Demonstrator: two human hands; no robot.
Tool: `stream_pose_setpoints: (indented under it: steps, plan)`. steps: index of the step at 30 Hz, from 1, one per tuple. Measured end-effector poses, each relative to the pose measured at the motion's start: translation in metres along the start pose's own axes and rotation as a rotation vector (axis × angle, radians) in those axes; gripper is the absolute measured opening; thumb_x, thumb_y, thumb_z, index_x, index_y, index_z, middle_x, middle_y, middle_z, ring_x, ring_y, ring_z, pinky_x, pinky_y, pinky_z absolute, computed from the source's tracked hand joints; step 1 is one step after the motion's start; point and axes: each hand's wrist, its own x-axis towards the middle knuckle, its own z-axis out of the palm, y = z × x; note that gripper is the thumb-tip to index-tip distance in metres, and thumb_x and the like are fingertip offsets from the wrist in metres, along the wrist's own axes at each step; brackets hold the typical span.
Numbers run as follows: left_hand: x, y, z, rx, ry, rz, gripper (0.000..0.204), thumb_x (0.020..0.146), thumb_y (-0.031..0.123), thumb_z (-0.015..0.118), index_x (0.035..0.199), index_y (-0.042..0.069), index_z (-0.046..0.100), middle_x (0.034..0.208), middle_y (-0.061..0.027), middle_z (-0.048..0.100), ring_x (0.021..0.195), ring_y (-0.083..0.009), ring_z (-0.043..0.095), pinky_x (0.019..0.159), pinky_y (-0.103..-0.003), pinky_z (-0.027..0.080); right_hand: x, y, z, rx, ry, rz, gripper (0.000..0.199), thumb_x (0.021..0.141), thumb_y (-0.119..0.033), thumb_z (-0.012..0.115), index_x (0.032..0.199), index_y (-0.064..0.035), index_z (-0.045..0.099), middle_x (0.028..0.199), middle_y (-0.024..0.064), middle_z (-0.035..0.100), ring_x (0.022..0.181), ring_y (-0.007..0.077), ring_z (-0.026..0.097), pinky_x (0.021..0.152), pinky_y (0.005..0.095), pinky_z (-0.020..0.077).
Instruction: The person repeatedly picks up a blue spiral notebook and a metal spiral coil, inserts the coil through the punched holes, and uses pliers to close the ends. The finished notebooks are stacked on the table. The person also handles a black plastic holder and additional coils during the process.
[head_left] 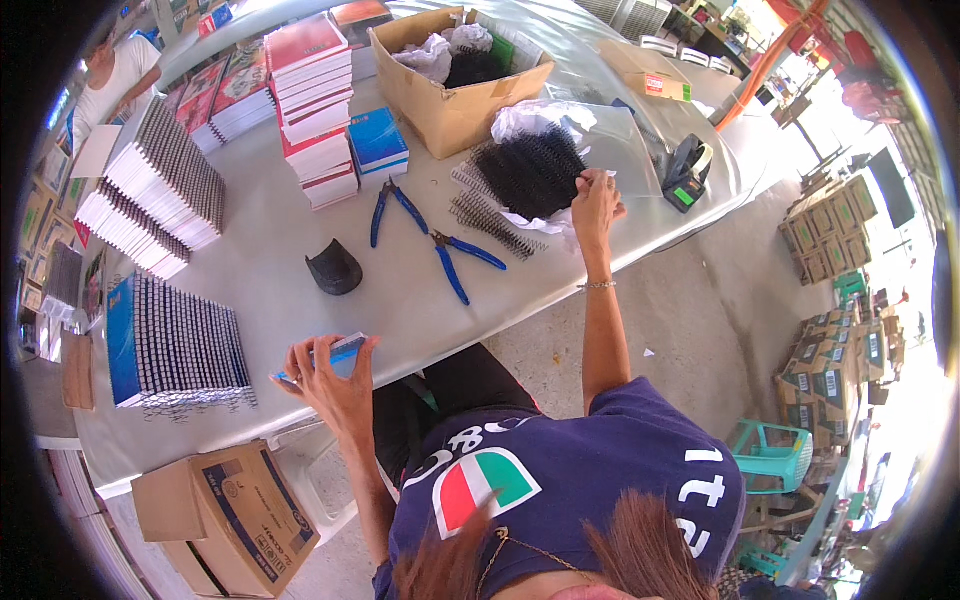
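Observation:
My left hand grips a small blue-covered notebook at the near edge of the white table. My right hand reaches out to a heap of black binding coils lying on white plastic wrap, with its fingers closed on the heap's right side. More loose black coils lie just left of that hand. Two blue-handled pliers rest on the table between my hands.
A black curved holder sits mid-table. Spiral-bound notebook stacks stand at left, red and blue book stacks behind. An open cardboard box, a tape dispenser, a floor carton, a green chair. Another person stands far left.

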Motion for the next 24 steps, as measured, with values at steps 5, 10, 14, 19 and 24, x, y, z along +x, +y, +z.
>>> stream_pose_setpoints:
  steps: [5, 10, 14, 19, 24]
  plan:
    - [0.001, -0.005, 0.005, 0.016, 0.067, -0.017, 0.037, 0.068, 0.041, 0.086, 0.085, 0.014, 0.067, 0.099, -0.0033, 0.061, 0.111, -0.0295, 0.052, 0.104, -0.057, 0.028, 0.005, -0.042, -0.031, 0.876, -0.281, 0.130, 0.018, 0.089, -0.005, 0.072, 0.107, -0.0037, 0.068, 0.096, 0.0019, 0.067, 0.091, 0.0107, 0.064, 0.077, 0.0253, 0.0522]
    - [0.000, -0.007, 0.005, -0.048, 0.079, -0.018, 0.038, 0.068, 0.042, 0.086, 0.088, 0.015, 0.069, 0.099, -0.0020, 0.061, 0.110, -0.0300, 0.052, 0.105, -0.061, 0.024, -0.020, -0.081, -0.054, 1.581, -0.413, 0.210, 0.023, 0.087, 0.000, 0.072, 0.108, -0.0061, 0.066, 0.100, 0.0032, 0.066, 0.091, 0.0129, 0.064, 0.084, 0.0278, 0.0544]
    - [0.002, -0.008, 0.004, -0.073, 0.070, 0.013, 0.035, 0.067, 0.036, 0.088, 0.086, 0.013, 0.069, 0.099, -0.0025, 0.061, 0.110, -0.0293, 0.051, 0.102, -0.057, 0.028, -0.052, -0.130, -0.070, 1.675, -0.691, 0.141, 0.021, 0.094, -0.004, 0.064, 0.114, -0.0051, 0.061, 0.101, 0.0066, 0.064, 0.091, 0.0169, 0.064, 0.084, 0.0319, 0.0538]
    - [0.002, -0.009, 0.006, -0.113, 0.080, -0.011, 0.035, 0.069, 0.043, 0.086, 0.085, 0.015, 0.070, 0.095, -0.0002, 0.060, 0.110, -0.0279, 0.052, 0.103, -0.061, 0.024, -0.109, -0.168, -0.067, 1.043, -1.086, -0.381, 0.022, 0.088, -0.007, 0.069, 0.110, -0.0033, 0.067, 0.103, 0.0066, 0.069, 0.084, 0.0148, 0.065, 0.078, 0.0270, 0.0512]
    - [0.002, -0.009, 0.006, -0.092, 0.085, 0.006, 0.035, 0.069, 0.042, 0.085, 0.085, 0.015, 0.070, 0.094, -0.0002, 0.059, 0.107, -0.0270, 0.053, 0.099, -0.056, 0.027, -0.138, -0.189, -0.067, 0.908, -1.176, -0.425, 0.023, 0.087, -0.008, 0.071, 0.107, 0.0004, 0.069, 0.100, 0.0125, 0.073, 0.080, 0.0182, 0.068, 0.077, 0.0309, 0.0522]
